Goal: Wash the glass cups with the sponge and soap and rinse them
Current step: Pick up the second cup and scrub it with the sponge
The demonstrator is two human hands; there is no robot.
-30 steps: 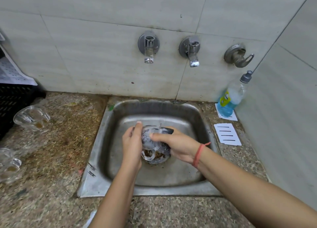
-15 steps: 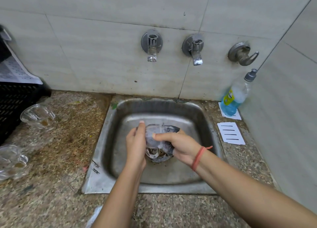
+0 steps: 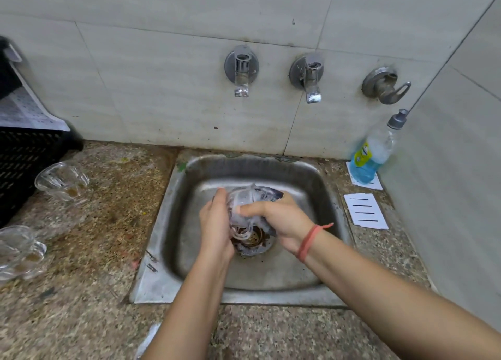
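Glass cup, sponge over sink; dregs in counter cups

Left grip stands upright, palm facing right grip, which curls with thumb extended leftward.

**Soft, flat light, bent edges**

Moderately bright and evenly lit, apparently from above, with soft, faint shadows. Darker shade along the inner walls of the sink. Small white glints on the taps and on the cups at left. Tile seams of the wall bowed near the frame edges. Motion smear over the glass cup; slightly soft everywhere else.
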